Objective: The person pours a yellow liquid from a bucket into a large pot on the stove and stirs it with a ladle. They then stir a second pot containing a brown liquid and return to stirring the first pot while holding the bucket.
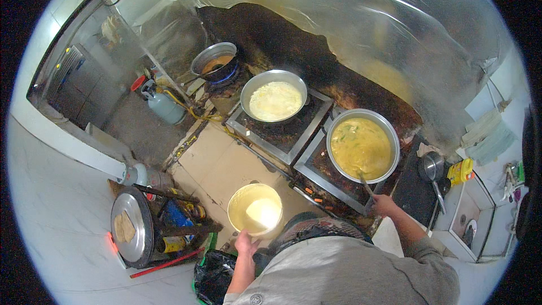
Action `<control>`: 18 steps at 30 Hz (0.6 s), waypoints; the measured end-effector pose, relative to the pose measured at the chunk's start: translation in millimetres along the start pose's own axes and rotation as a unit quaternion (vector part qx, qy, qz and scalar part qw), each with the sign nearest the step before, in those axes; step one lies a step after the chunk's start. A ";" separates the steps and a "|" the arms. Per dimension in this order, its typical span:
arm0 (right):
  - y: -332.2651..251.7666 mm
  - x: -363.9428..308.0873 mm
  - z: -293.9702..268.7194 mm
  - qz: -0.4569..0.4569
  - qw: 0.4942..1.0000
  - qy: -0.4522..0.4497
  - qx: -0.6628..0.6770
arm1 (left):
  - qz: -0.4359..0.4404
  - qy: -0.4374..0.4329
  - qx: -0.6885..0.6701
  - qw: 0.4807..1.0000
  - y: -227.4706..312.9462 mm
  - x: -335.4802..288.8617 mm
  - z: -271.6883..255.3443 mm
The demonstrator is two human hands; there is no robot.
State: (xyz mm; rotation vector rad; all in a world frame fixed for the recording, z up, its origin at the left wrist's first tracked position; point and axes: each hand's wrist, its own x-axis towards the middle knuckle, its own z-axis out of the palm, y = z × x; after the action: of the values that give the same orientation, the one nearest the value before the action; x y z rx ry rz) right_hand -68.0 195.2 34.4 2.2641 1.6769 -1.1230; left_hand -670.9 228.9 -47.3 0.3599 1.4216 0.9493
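The left hand [244,244] was closed on the near rim of a pale bucket [235,211]; how far its fingers reached beneath could not be told. The bucket was out beyond the front edge of the right stove [307,170], over the tiled floor [206,149], its mouth facing up. A bright white patch showed inside, whether liquid or glare was unclear.

The right hand [385,205] was curled around the end of a utensil [366,187], the fist closed with little or no gap. The utensil slanted over the near rim of a pot [396,149], and its far end was sunk in yellow soup [358,140], so its shape could not be seen. The pot stood on the right stove, leaving the left corner and front edge bare.

A pan [275,75] of white food [275,101] sat toward the back edge of the left stove [259,131], apart from both hands. Beyond that stove's left corner, a wok [197,63] stood over a blue flame [227,79].
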 end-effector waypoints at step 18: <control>29.8 168.7 -62.9 0.086 0.978 0.164 -0.096 | -0.031 0.148 -0.162 0.975 26.8 -107.9 97.9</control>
State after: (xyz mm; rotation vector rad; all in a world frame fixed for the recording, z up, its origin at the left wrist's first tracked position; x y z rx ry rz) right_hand 8.4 346.6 -33.1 2.5086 1.5699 -0.5492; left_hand -575.2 197.1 61.1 -0.0740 1.5027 1.1982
